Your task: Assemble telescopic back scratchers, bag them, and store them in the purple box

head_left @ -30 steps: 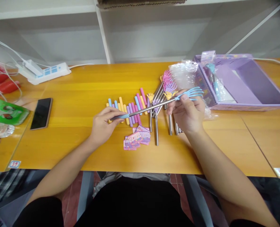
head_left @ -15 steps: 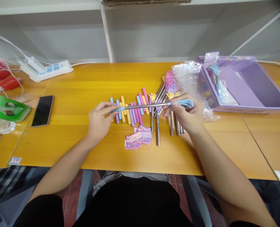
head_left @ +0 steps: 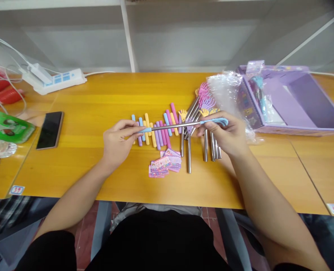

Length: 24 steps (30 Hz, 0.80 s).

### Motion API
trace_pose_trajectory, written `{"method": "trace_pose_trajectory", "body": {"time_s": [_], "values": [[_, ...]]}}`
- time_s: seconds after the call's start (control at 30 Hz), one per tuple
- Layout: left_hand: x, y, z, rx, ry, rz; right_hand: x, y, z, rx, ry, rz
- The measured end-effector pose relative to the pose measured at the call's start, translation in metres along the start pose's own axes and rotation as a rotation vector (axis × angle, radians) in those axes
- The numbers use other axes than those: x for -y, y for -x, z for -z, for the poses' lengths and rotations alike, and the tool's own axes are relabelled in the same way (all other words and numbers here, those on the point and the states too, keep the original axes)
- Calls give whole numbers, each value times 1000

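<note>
A back scratcher (head_left: 178,126) with a metal rod, a blue handle and a blue hand-shaped head stretches level between my two hands above the table. My left hand (head_left: 118,141) pinches its blue handle end. At the other end, the fingers of my right hand (head_left: 226,133) close around the base of the blue head. Beneath the rod lies a row of coloured handle sleeves (head_left: 158,134) in blue, yellow, purple and pink. Several metal rods with pink, purple and yellow hand heads (head_left: 207,102) are heaped by my right hand. Small printed cards (head_left: 163,164) lie nearer my body.
On the right stands an open purple box (head_left: 305,130) with a bagged blue item inside; clear plastic bags (head_left: 226,88) lie against it. To the left are a phone (head_left: 50,130), a power strip (head_left: 62,81), a green package (head_left: 8,125) and a plastic bottle (head_left: 0,147).
The back scratcher's blue head has turned to show a narrower side. My left hand has shifted slightly along the blue handle. Both hands keep their grip.
</note>
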<state>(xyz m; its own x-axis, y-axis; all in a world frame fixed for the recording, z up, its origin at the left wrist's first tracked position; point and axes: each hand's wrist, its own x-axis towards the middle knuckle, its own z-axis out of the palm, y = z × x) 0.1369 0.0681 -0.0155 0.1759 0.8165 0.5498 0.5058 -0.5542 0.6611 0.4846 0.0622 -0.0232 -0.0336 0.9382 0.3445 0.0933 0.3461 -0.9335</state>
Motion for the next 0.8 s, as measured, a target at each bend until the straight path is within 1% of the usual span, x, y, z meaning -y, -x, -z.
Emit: {"method": "trace_pose_trajectory", "body": {"time_s": [0.23,0.53,0.8], "values": [[-7,-1,-1,-53,23,6,1,2,-4,29,29,-32],[-8,0,-2,-21,35,8,2,7,-11,49,70,-32],[-8,2,-6,-26,52,26,3,9,-16,69,90,-13]]}}
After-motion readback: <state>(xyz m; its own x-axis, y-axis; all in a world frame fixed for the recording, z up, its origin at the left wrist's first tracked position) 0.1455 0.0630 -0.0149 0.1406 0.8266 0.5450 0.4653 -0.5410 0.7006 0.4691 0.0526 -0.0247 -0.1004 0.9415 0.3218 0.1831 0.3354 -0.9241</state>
